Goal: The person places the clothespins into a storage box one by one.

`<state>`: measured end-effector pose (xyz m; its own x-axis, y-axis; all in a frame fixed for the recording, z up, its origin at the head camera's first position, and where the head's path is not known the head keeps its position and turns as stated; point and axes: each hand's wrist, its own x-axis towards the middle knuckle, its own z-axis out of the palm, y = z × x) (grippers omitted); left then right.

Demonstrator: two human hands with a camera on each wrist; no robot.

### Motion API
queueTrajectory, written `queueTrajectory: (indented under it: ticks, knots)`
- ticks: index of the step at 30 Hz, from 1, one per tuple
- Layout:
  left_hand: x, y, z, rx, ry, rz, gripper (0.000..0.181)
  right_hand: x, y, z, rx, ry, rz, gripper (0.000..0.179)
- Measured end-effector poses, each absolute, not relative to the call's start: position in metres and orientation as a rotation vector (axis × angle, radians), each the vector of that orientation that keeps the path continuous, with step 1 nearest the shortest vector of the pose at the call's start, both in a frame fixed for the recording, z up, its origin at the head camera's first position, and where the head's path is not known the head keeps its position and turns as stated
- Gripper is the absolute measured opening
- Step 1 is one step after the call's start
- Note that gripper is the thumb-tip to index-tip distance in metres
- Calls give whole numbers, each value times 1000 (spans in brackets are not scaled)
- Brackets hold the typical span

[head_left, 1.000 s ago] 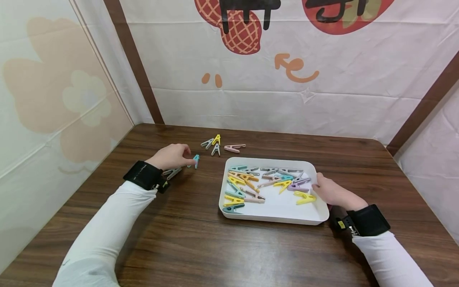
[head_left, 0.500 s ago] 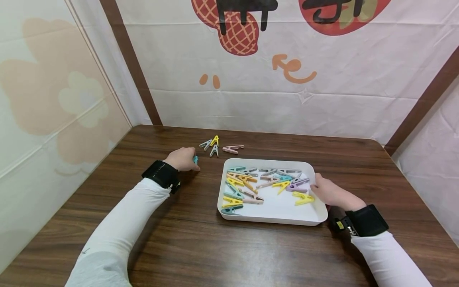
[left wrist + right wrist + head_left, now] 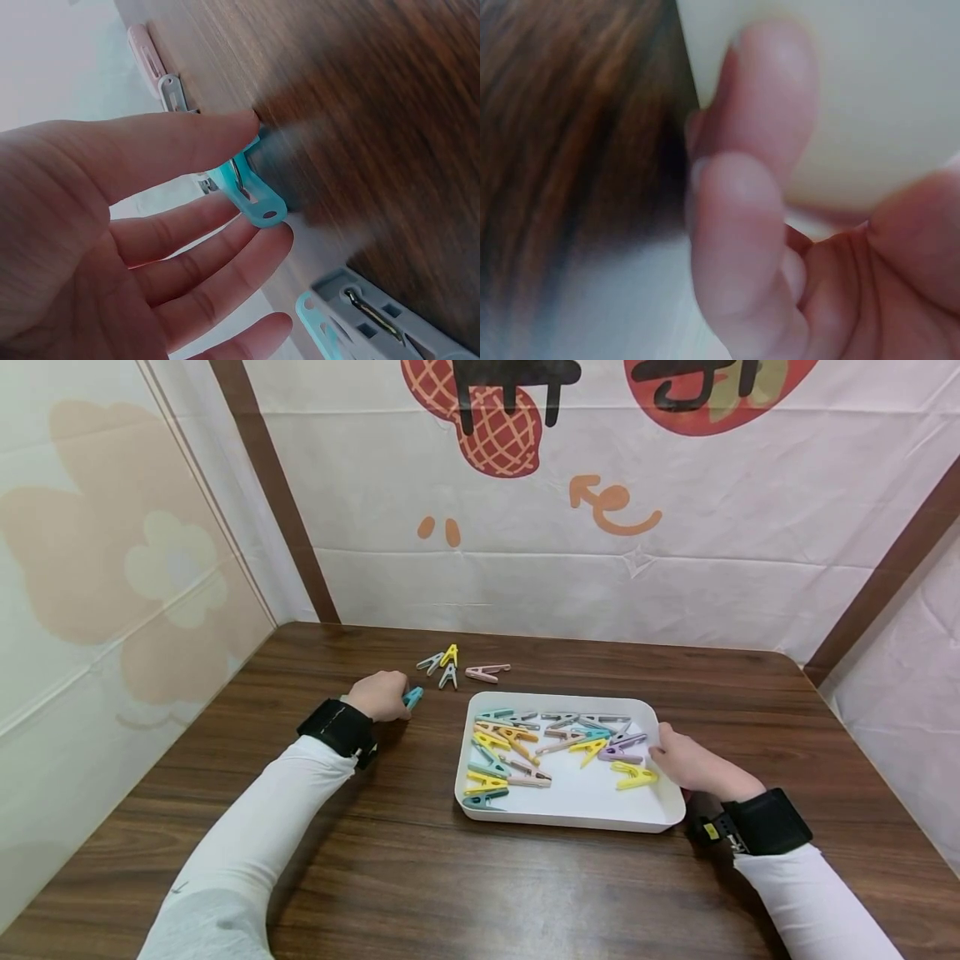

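Observation:
My left hand (image 3: 378, 695) is low over the table, left of the tray, pinching a turquoise clothespin (image 3: 412, 697) between thumb and fingers. Up close in the left wrist view, the thumb lies across the clothespin (image 3: 262, 204) and one handle end sticks out past the fingers. My right hand (image 3: 697, 764) grips the right side of a white tray (image 3: 577, 800), its fingers curled at the edge in the right wrist view. Many clothespins lie in the tray, among them a yellow clothespin (image 3: 636, 776) near the right hand and a purple clothespin (image 3: 621, 753).
Beyond the left hand lie two grey clothespins, a yellow clothespin (image 3: 449, 655) and a pink clothespin (image 3: 486, 673). A grey clothespin (image 3: 382, 315) with a turquoise one (image 3: 319, 326) beside it shows near the left hand. A cloth backdrop (image 3: 540, 585) rises behind the table.
My left hand has moved right and turned over the turquoise clothespin, which now lies at a different slant in its fingers. The right hand and tray have stayed in place.

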<state>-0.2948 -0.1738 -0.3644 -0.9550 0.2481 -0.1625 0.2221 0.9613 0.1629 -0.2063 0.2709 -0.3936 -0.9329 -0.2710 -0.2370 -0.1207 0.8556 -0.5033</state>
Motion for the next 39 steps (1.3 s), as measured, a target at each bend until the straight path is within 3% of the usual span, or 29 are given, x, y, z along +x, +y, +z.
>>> queueTrajectory:
  ticks: [20,39]
  knots:
    - [-293,-170,-354,409,3075,395,25,-205,271,-395,-305,2730,-739,44]
    - [-247,-81,-311,1007,2973,543,33,-206,271,-391,-303,2733,-710,46]
